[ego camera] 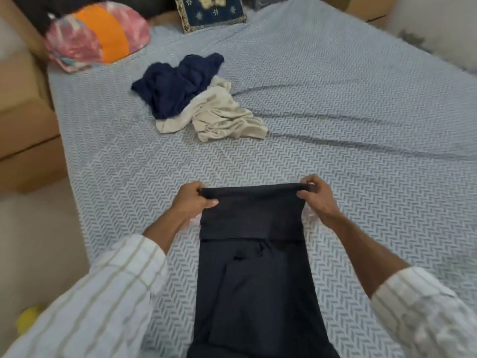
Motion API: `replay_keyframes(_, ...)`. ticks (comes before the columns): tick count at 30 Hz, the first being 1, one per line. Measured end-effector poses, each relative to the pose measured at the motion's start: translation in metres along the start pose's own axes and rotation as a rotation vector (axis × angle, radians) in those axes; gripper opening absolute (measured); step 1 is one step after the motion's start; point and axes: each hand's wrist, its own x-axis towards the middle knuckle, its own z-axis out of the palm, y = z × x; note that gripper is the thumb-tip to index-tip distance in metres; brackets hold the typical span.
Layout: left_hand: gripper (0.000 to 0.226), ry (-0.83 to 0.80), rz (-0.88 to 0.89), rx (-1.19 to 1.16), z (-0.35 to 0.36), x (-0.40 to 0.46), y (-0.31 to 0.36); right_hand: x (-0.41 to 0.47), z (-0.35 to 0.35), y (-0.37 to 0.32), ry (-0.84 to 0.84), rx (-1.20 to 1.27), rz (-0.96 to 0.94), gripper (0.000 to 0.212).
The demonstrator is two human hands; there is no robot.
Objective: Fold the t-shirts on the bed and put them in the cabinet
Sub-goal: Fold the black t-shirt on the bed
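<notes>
A black t-shirt [254,275] lies lengthwise as a narrow strip on the bed [361,125], its far end doubled back toward me. My left hand [195,200] pinches the left corner of that lifted fold. My right hand [316,193] pinches the right corner. Farther up the bed lie a crumpled navy t-shirt [175,86] and, partly under it, a crumpled beige t-shirt [222,117]. No cabinet is in view.
A pink and orange pillow [98,34] sits at the bed's far left corner, a dark blue patterned cushion [210,11] at the head. Brown furniture [23,125] borders the left side. A white pillow [444,27] lies far right. A yellow object [27,319] is on the floor.
</notes>
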Motion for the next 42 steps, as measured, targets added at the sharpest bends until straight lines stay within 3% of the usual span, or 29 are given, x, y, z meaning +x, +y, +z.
replay_keyframes(4,0.027,-0.023,0.106,0.032,-0.015,-0.041,-0.012,-0.040,-0.020,-0.019,-0.079,-0.216,-0.099,0.042)
replay_keyframes(8,0.022,-0.038,0.237,0.188,-0.019,-0.088,-0.033,-0.098,-0.035,-0.028,-0.106,-0.402,-0.275,0.031)
replay_keyframes(14,0.035,0.024,0.537,0.379,-0.014,-0.154,-0.077,-0.189,-0.051,0.018,-0.071,-0.593,-0.412,0.042)
replay_keyframes(18,0.035,-0.031,0.753,0.479,-0.004,-0.187,-0.109,-0.243,-0.045,0.051,-0.098,-0.681,-0.528,0.032)
replay_keyframes(28,0.042,-0.156,0.607,0.685,0.027,-0.208,-0.198,-0.286,-0.035,0.129,-0.180,-0.911,-0.571,0.043)
replay_keyframes(32,0.026,-0.227,0.502,0.848,0.033,-0.214,-0.198,-0.292,-0.031,0.142,-0.250,-1.076,-0.504,0.034)
replay_keyframes(35,0.013,-0.191,0.464,0.872,0.032,-0.217,-0.183,-0.293,-0.027,0.127,-0.166,-1.076,-0.507,0.020)
replay_keyframes(39,0.038,0.022,0.684,0.807,0.059,-0.204,-0.168,-0.273,0.007,0.109,-0.016,-0.973,-0.607,0.044)
replay_keyframes(42,0.067,0.042,0.687,0.910,0.092,-0.185,-0.153,-0.249,0.047,0.102,-0.097,-1.050,-0.576,0.065)
